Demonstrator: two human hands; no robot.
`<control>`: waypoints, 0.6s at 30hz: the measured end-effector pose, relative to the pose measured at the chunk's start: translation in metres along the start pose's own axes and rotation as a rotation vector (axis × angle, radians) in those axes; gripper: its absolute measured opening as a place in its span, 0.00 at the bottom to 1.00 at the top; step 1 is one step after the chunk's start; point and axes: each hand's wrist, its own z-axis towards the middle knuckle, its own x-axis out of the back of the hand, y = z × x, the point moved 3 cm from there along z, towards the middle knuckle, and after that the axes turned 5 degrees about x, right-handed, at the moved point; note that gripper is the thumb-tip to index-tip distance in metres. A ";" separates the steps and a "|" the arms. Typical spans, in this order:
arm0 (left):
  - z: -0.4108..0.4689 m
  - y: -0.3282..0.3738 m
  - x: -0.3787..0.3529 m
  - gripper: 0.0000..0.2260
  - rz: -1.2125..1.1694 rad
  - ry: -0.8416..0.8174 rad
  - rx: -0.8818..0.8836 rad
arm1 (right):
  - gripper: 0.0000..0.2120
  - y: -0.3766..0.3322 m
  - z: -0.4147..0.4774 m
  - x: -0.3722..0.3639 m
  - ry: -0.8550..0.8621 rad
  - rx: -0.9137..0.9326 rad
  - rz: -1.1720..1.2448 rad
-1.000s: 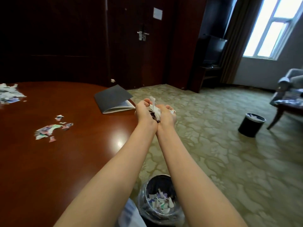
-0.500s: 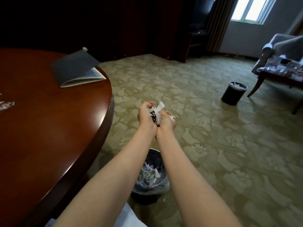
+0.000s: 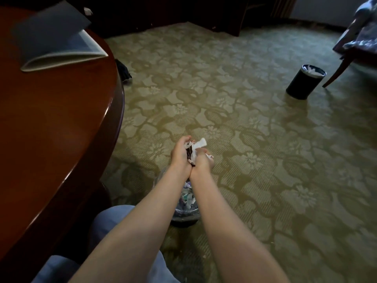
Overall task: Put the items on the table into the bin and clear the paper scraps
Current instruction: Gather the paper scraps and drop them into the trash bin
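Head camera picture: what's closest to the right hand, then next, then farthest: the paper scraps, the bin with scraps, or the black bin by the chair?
1. paper scraps: held in the right hand itself.
2. bin with scraps: on the carpet, just below the hand.
3. black bin: far off to the right.

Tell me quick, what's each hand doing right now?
Left hand: curled round the paper scraps.
Right hand: curled round the same paper scraps, pressed against the left hand.
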 end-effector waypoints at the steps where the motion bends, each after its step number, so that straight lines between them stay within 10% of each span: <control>1: 0.006 -0.005 0.004 0.11 0.008 0.006 0.022 | 0.13 0.004 0.006 0.003 0.011 -0.007 0.004; 18: 0.068 -0.063 0.054 0.11 0.080 0.204 0.175 | 0.07 0.081 0.080 0.057 0.143 -0.213 -0.272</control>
